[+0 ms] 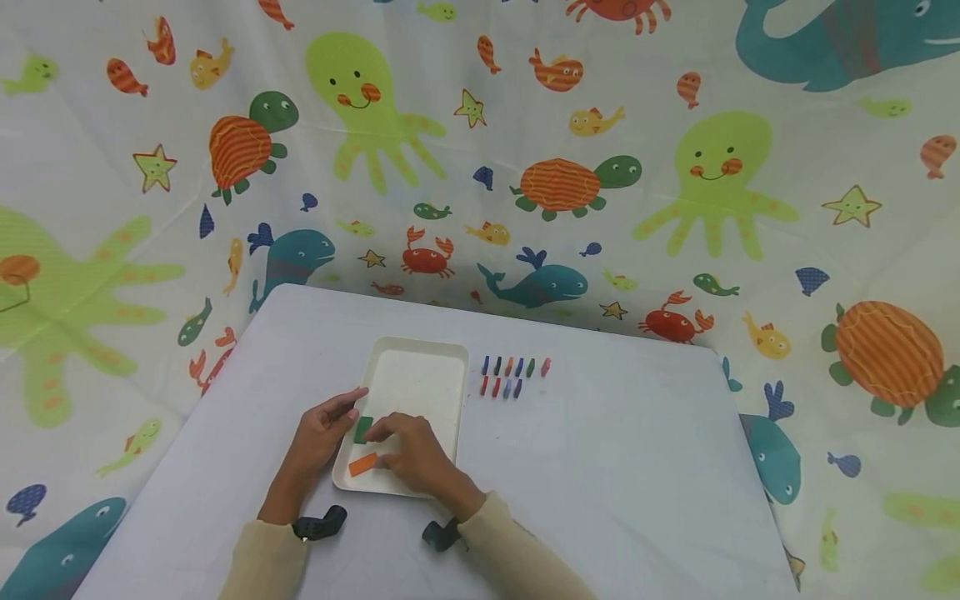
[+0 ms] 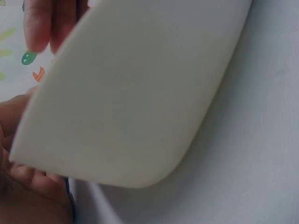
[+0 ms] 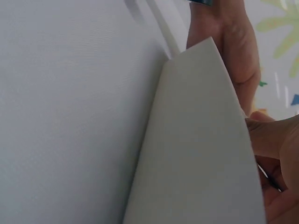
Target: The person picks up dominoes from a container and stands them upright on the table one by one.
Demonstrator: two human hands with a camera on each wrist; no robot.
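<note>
In the head view a shallow white tray (image 1: 420,343) lies on the table. Inside, near its left rim, are a flat green rectangular piece (image 1: 363,429) and, below it, an orange one (image 1: 363,465). My left hand (image 1: 321,432) rests by the tray's left rim, fingers fairly straight. Over the tray, my right hand (image 1: 415,454) has its index fingertip beside the green piece and its thumb at the orange piece's right end; a gap shows between them. Both wrist views mostly face the outer wall of the tray (image 2: 131,93), with parts of the hands behind it.
Right of the tray, several small coloured sticks (image 1: 508,367) stand or lie in two rows. A white cloth (image 1: 615,450) covers the table. Behind hangs a curtain (image 1: 465,150) printed with sea animals. Dark wrist devices (image 1: 321,523) sit on both forearms.
</note>
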